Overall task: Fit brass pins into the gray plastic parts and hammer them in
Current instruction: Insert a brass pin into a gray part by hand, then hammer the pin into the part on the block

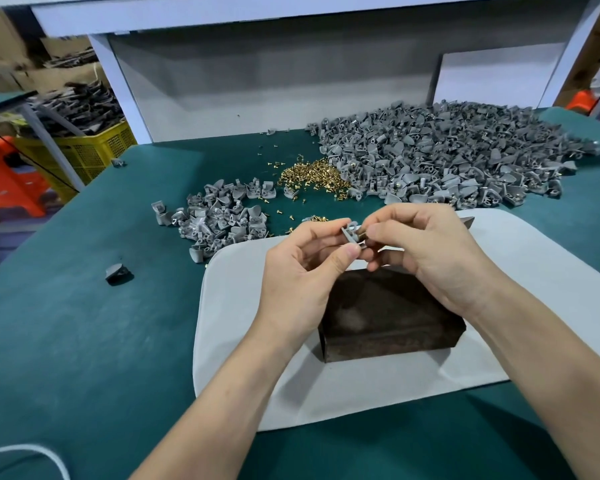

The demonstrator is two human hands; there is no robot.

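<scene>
left hand pinches gray part | right hand pinches brass pin against it

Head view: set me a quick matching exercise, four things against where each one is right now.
Things:
1 brass pin pile
2 dark block
3 yellow crate
4 single gray part

Places:
A on the white mat
B beyond the table, far left
C pinched by the left hand
D between the small gray heap and large gray heap

Pairs: 1-D, 2-A, 3-B, 4-C
</scene>
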